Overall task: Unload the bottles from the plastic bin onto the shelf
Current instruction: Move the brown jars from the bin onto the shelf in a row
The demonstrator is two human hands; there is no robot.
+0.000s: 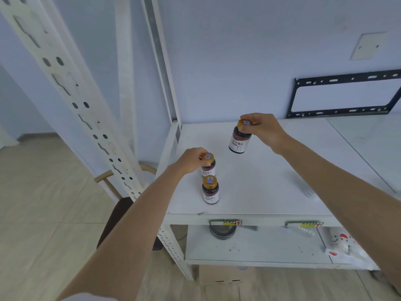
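Three dark bottles with gold caps and white labels are over the white shelf (pixel 271 183). My left hand (pixel 192 159) grips the cap of one bottle (pixel 208 168) that stands on the shelf near its left front. Just in front of it a second bottle (pixel 210 192) stands alone, untouched. My right hand (pixel 263 129) holds a third bottle (pixel 238 139) by its cap, farther back near the shelf's middle; whether its base touches the board I cannot tell. The plastic bin is out of view.
White perforated uprights (pixel 65 83) rise at the left. A lower shelf (pixel 249 246) holds a dark round tin (pixel 222 232) and a plastic bag (pixel 340 242). A black wall bracket (pixel 345 94) hangs behind. A wooden chair (pixel 121 205) stands at the left, a cardboard box (pixel 225 274) below.
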